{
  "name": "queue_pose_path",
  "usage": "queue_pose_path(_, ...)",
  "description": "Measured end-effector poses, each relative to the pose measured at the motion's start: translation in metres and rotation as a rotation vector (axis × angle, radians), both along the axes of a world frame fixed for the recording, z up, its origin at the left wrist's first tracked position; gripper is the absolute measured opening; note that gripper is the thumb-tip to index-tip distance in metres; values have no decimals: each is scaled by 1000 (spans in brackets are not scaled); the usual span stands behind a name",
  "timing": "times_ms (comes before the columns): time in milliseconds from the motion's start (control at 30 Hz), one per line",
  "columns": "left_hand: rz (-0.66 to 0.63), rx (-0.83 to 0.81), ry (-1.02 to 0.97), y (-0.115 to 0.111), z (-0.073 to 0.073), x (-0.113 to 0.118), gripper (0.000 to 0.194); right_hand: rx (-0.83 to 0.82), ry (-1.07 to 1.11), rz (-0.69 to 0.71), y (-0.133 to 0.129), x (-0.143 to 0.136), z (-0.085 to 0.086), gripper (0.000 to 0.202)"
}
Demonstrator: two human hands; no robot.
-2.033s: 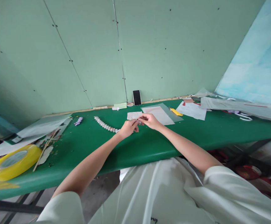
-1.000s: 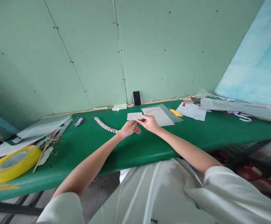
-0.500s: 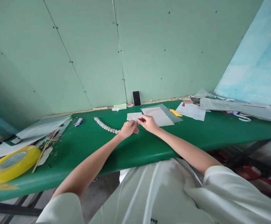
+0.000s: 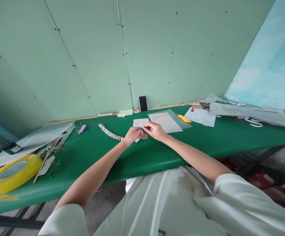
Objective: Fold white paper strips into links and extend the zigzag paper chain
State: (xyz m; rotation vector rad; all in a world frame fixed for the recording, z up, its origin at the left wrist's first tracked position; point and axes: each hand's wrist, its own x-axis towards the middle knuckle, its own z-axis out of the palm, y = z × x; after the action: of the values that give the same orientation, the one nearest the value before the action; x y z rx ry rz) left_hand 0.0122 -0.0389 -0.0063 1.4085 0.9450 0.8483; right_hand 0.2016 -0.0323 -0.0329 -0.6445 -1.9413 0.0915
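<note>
A zigzag chain of small whitish folded pieces (image 4: 109, 132), which looks like folded paper, curves across the green tabletop and runs in under my left hand (image 4: 132, 135). A short bit of it shows below that hand. The left thumb and forefinger are pinched together, with the other fingers stretched out to the right; a pale bit shows at their tips. My right hand (image 4: 157, 131) is closed in a pinch, its fingertips meeting the left ones. A small pale piece (image 4: 151, 129) shows in its fingers, too small to name for sure.
Behind my hands lie a small white paper (image 4: 140, 122) and larger sheets (image 4: 167, 122). A yellow cutter (image 4: 184, 118) is to their right. A phone (image 4: 143, 104) leans on the wall. At left are a purple folded piece (image 4: 82, 128) and a yellow tape roll (image 4: 30, 173).
My right hand's fingertips have shifted slightly left, against the left ones. The left hand has turned a little, and a bit of the chain now shows below it.
</note>
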Motion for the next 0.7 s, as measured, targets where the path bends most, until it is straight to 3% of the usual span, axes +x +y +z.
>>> queue_pose_path(300,-107,-154,-267,4,1,-7,18,78,-176,72,-4,4,7,11)
queue_pose_path(500,-107,-145,-278,3,3,-9,17,140,-290,57,-2,14,10,16)
queue_pose_path(700,-80,-128,-277,3,5,-10,13,49,-219,70,2,13,8,15)
